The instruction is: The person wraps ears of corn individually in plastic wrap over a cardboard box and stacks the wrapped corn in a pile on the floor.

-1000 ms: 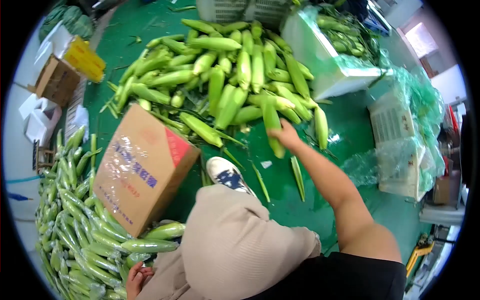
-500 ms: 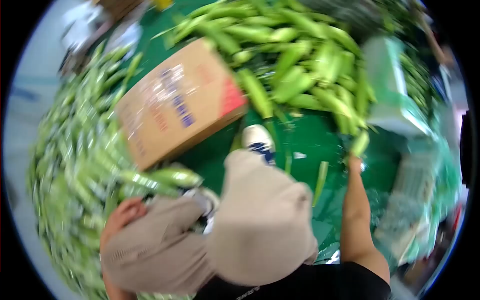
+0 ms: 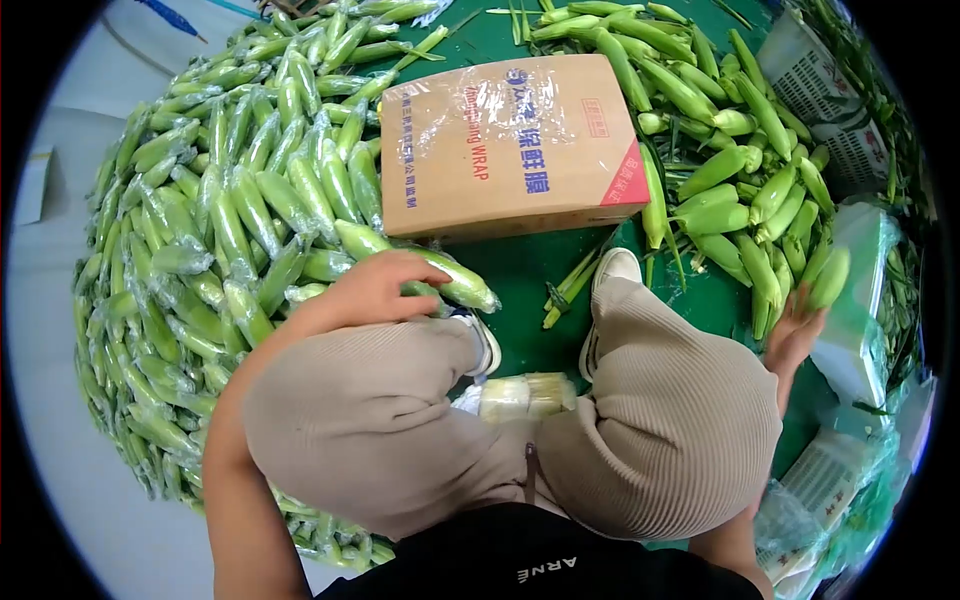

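At the right, my right hand [image 3: 792, 332] is closed around the lower end of an unwrapped green ear of corn in its husk [image 3: 830, 278]. This ear is held at the edge of a pile of similar unwrapped ears [image 3: 710, 220]. My left hand [image 3: 385, 285] hangs over my left knee, fingers loosely bent and apart, holding nothing. Right beside its fingers lies a film-wrapped ear of corn [image 3: 465, 285]; whether they touch it I cannot tell. A large heap of film-wrapped ears [image 3: 230, 215] spreads out to the left.
A cardboard box [image 3: 510, 140] with printed lettering lies ahead on the green floor [image 3: 530, 330]. Between my feet is a film-wrapped pale bundle [image 3: 525, 397]. Along the right stand a white foam box [image 3: 855, 340], a plastic crate [image 3: 845, 150] and green plastic sheeting [image 3: 890, 480].
The view has turned right and steadied. My right hand still holds an ear, now raised beside the pile. My left hand has shifted forward over the knee, nearer the wrapped ear.
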Motion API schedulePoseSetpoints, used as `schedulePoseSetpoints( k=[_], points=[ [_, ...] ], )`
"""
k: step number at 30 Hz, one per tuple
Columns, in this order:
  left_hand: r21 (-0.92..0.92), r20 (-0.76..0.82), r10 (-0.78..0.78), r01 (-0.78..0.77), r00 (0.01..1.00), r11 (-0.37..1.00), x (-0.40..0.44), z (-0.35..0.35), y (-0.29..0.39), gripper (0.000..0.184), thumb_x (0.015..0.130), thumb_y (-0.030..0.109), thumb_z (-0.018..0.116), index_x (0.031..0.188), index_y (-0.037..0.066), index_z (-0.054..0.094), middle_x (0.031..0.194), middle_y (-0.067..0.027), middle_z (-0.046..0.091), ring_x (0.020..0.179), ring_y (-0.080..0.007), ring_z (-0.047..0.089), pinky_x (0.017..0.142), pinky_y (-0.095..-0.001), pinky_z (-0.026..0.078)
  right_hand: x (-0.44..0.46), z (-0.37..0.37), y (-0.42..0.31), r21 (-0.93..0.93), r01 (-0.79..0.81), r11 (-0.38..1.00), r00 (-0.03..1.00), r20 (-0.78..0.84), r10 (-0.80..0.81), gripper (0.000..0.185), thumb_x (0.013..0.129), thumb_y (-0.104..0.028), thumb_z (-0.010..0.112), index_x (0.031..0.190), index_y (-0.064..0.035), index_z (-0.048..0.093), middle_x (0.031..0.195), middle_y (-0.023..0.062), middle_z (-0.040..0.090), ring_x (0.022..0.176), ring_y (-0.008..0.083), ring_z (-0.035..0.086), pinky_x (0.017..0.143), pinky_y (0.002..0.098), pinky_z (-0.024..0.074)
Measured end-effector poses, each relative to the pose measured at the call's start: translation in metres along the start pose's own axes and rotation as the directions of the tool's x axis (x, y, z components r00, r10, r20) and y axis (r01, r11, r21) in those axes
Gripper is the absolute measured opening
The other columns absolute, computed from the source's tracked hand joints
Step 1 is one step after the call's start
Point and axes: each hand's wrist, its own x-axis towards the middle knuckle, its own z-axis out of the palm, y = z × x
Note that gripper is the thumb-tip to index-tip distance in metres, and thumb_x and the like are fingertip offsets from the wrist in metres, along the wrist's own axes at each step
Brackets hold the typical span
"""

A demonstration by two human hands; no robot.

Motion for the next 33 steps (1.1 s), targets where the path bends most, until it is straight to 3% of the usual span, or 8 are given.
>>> schedulePoseSetpoints(
  k=[3, 5, 7, 9, 15, 18, 24, 33],
  points=[
    [-0.255, -0.268, -0.527, 0.468, 0.806, 0.846, -0.013, 0.034, -0.03, 0.03, 0.095, 0.023, 0.076, 0.117, 0.003, 0.071, 0.098, -0.0105, 0.075, 0.087, -0.0227, 0.071, 0.078, -0.037, 0.056, -0.012, 0.132, -0.055, -0.314, 0.177, 0.933, 0.878, 0.479, -0.005, 0.057, 0.111, -0.033, 0.048, 0.161, -0.0083, 0.037, 0.164, 0.0145, 0.041, 0.153, 0.0284, 0.039, 0.125, 0.0468, 0.0301],
    [-0.587, -0.376, -0.797, 0.543, 0.473, 0.6, -0.04, 0.067, -0.074, 0.029, 0.095, 0.021, 0.076, 0.114, 0.001, 0.068, 0.102, -0.01, 0.075, 0.082, -0.0219, 0.071, 0.071, -0.0395, 0.056, -0.057, 0.203, -0.075, -0.499, 0.317, 0.807, 0.398, 0.842, 0.364, 0.043, 0.107, -0.022, 0.056, 0.148, -0.008, 0.056, 0.14, 0.0084, 0.062, 0.133, 0.0189, 0.057, 0.112, 0.0363, 0.0449],
    [-0.865, -0.187, -0.92, 0.386, 0.346, 0.321, -0.068, 0.114, -0.101, 0.047, 0.098, 0.021, 0.075, 0.137, 0.001, 0.058, 0.098, -0.0097, 0.074, 0.094, -0.0198, 0.071, 0.084, -0.0347, 0.057, -0.098, 0.265, -0.066, -0.714, 0.164, 0.681, -0.181, 0.657, 0.732, 0.047, 0.108, -0.032, 0.062, 0.146, -0.0055, 0.056, 0.133, 0.0074, 0.067, 0.126, 0.0178, 0.06, 0.111, 0.0365, 0.0464],
    [-0.926, -0.139, -0.939, 0.294, 0.315, 0.236, -0.076, 0.149, -0.09, 0.056, 0.098, 0.019, 0.076, 0.145, 0.002, 0.05, 0.109, -0.0109, 0.072, 0.104, -0.0221, 0.07, 0.091, -0.0355, 0.056, -0.139, 0.293, -0.018, -0.621, 0.506, 0.598, -0.38, 0.462, 0.801, 0.061, 0.107, -0.044, 0.062, 0.148, 0.0007, 0.053, 0.139, 0.0177, 0.066, 0.13, 0.0268, 0.063, 0.11, 0.0384, 0.0485],
    [-0.977, -0.152, -0.89, -0.204, 0.43, 0.068, -0.024, 0.14, -0.068, 0.044, 0.099, 0.022, 0.074, 0.133, -0.002, 0.06, 0.122, -0.0112, 0.07, 0.112, -0.0206, 0.067, 0.097, -0.0333, 0.053, -0.268, 0.324, 0.214, -0.752, 0.503, 0.426, -0.194, 0.382, 0.903, 0.106, 0.093, -0.076, 0.061, 0.161, 0.0013, 0.036, 0.152, 0.0293, 0.052, 0.141, 0.0369, 0.052, 0.117, 0.043, 0.0423],
    [-0.92, -0.306, -0.946, 0.22, 0.107, 0.323, -0.002, 0.159, -0.082, 0.077, 0.082, 0.048, 0.087, 0.128, -0.008, 0.061, 0.121, -0.0236, 0.072, 0.112, -0.0326, 0.07, 0.094, -0.0401, 0.054, -0.3, 0.337, 0.2, -0.582, 0.679, 0.447, -0.237, 0.403, 0.884, 0.105, 0.079, -0.062, 0.084, 0.154, 0.0003, 0.045, 0.141, 0.0284, 0.06, 0.131, 0.0374, 0.059, 0.112, 0.0424, 0.0449],
    [-0.995, -0.09, -0.982, -0.061, 0.165, 0.081, 0.018, 0.149, -0.074, 0.056, 0.089, 0.03, 0.083, 0.128, -0.004, 0.062, 0.12, -0.0152, 0.071, 0.107, -0.0256, 0.069, 0.088, -0.0394, 0.056, -0.298, 0.275, 0.263, -0.862, 0.1, 0.498, -0.201, 0.472, 0.858, 0.093, 0.089, -0.056, 0.081, 0.155, -0.0031, 0.041, 0.13, 0.0183, 0.065, 0.122, 0.0263, 0.06, 0.108, 0.0388, 0.0457],
    [-0.715, -0.59, -0.739, -0.638, 0.327, 0.288, 0.006, 0.099, 0.0, 0.078, 0.085, 0.024, 0.084, 0.149, 0.008, 0.042, 0.134, -0.0087, 0.057, 0.118, -0.0201, 0.058, 0.103, -0.0387, 0.049, -0.294, 0.358, 0.121, -0.449, 0.286, 0.846, -0.369, 0.764, 0.53, 0.09, 0.087, -0.04, 0.086, 0.153, -0.0013, 0.038, 0.146, 0.0163, 0.051, 0.141, 0.0267, 0.046, 0.12, 0.0424, 0.0344]
  ],
)
